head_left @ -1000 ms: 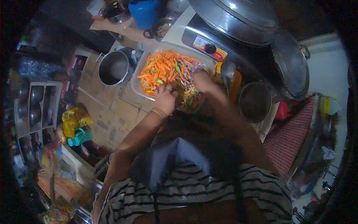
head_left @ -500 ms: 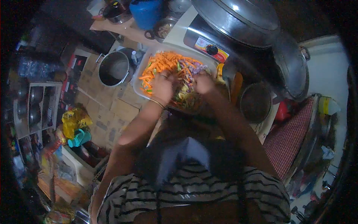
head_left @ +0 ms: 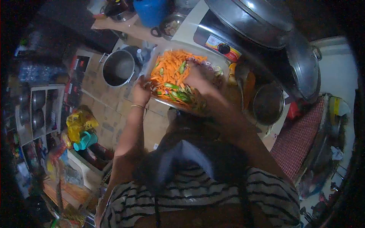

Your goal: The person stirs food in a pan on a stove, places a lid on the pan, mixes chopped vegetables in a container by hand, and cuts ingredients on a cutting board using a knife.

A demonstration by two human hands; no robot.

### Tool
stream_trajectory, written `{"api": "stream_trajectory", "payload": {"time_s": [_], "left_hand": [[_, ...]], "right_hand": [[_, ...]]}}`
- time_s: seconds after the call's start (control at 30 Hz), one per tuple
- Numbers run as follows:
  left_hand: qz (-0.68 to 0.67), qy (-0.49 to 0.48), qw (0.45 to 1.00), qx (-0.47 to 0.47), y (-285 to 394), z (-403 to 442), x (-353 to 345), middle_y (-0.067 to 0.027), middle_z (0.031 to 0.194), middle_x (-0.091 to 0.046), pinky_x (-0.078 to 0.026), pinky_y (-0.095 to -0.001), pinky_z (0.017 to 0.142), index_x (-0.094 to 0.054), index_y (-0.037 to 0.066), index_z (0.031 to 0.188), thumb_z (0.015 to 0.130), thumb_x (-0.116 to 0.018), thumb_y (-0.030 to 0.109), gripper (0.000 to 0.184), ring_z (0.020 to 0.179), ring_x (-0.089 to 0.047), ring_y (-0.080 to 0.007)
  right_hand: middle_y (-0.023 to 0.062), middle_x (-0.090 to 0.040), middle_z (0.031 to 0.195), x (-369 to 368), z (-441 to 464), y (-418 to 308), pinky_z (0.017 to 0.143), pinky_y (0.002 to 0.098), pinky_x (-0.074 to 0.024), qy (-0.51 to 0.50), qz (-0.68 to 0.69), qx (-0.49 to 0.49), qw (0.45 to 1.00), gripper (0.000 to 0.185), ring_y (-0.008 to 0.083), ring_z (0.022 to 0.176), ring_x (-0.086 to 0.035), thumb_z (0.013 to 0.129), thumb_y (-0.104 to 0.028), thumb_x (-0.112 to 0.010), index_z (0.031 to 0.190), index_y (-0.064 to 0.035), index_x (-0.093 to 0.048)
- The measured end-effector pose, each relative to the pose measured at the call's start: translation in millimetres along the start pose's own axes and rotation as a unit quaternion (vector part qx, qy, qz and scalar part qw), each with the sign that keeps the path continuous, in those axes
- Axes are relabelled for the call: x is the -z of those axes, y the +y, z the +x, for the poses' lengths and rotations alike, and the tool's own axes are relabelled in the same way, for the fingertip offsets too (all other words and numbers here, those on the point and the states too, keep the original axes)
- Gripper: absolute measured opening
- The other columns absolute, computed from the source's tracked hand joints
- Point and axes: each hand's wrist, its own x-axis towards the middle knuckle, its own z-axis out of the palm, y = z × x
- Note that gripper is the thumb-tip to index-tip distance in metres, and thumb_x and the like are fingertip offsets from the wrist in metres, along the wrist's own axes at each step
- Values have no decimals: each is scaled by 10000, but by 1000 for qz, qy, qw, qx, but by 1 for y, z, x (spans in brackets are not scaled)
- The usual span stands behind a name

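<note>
A clear, shallow plastic tub [head_left: 219,57] holds cut vegetables. Orange carrot strips [head_left: 167,65] fill its left part, with green slices [head_left: 175,93] near the front. Pale and purple onion-like pieces [head_left: 217,70] show at the right. At the tub's left side, my left hand [head_left: 141,93] has its fingers closed over the edge. My right hand [head_left: 198,79] reaches down into the vegetables around the middle of the tub; its fingers are blurred and partly hidden among them.
Behind the tub on the right is a gas stove [head_left: 222,47] bearing a large lidded metal pot [head_left: 251,22]. An open pot [head_left: 118,68] stands to the left on cardboard flooring. A round pan [head_left: 268,104] lies right of the tub. A blue bucket [head_left: 150,11] is at the back.
My left hand has come out of the vegetables and moved left to the tub's edge. My right hand has shifted slightly left and stays among the vegetables. More carrots and green slices show.
</note>
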Motion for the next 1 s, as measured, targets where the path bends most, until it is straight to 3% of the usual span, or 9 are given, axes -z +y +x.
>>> {"api": "stream_trajectory", "payload": {"time_s": [0.27, 0.33, 0.43, 0.5, 0.6, 0.73, 0.83, 0.93, 1.0], "left_hand": [[-176, -64, 979, 83, 29, -6, 4, -220, 1318, -618, -600, -343, 748, -347, -57, 1498, 895, -618, 9, 665, 1010, -717, -259], [-165, -70, 979, 92, 84, -23, 20, -217, 1350, -587, -612, -321, 701, -301, -61, 1517, 901, -590, -37, 682, 972, -723, -233], [-66, -64, 995, 48, 74, -23, 24, -203, 1356, -580, -602, -345, 769, -317, -41, 1512, 905, -563, -51, 654, 1010, -708, -264], [85, -55, 995, -23, 32, -10, 19, -189, 1320, -624, -544, -386, 915, -418, -19, 1461, 913, -591, 29, 577, 1111, -668, -315], [24, -64, 998, -9, 51, -18, 19, -184, 1353, -612, -565, -367, 902, -384, -31, 1486, 890, -530, -50, 615, 1121, -671, -289], [33, -59, 996, 55, 90, -27, 32, -185, 1374, -601, -522, -411, 990, -366, -37, 1509, 859, -558, -37, 677, 1185, -632, -302], [230, 19, 972, -46, 49, -16, 16, -191, 1260, -644, -457, -486, 1033, -461, -8, 1446, 838, -649, 88, 643, 1143, -606, -385], [278, 132, 922, -237, 119, -47, 18, -199, 1148, -655, -437, -507, 1006, -550, 26, 1338, 810, -706, 199, 577, 994, -607, -426], [212, 74, 950, -216, 119, -62, -22, -212, 1001, -667, -469, -510, 930, -636, 68, 1148, 796, -717, 235, 398, 941, -611, -421]], "right_hand": [[195, -620, 1278, -38, 12, -51, 1067, 440, -449, 94, 12, 59, 994, 732, 387, 1234, -552, 717, -193, -849, 1385, -136, -557], [189, -625, 1272, -15, 12, -47, 1057, 448, -451, 17, 12, 50, 999, 636, 394, 1242, -545, 755, -155, -816, 1351, -138, -595], [241, -674, 1130, 0, 46, 52, 916, 476, -537, 69, -204, 89, 973, 320, 358, 1048, -674, 822, -54, -611, 1129, -37, -696], [217, -702, 1041, 44, 11, 36, 860, 477, -560, 61, -329, -25, 942, 241, 341, 1003, -697, 830, -94, -601, 1027, -18, -717], [211, -714, 966, 24, 44, 145, 809, 485, -572, 8, -479, 91, 873, 231, 322, 948, -716, 845, -114, -587, 999, -21, -731], [213, -714, 931, 22, 32, 138, 800, 475, -571, 14, -440, 78, 895, 220, 329, 915, -716, 843, -112, -594, 986, -28, -738], [205, -715, 948, 13, 52, 162, 810, 475, -568, 17, -381, 82, 921, 218, 342, 904, -713, 851, -124, -604, 996, -30, -736], [195, -714, 952, 53, 7, 62, 830, 477, -561, 66, -256, 106, 959, 222, 357, 909, -707, 864, -149, -604, 1008, -41, -733], [196, -708, 961, 59, 0, 47, 849, 476, -554, -1, -268, 143, 953, 225, 369, 936, -698, 869, -174, -613, 1017, -52, -731]]}}
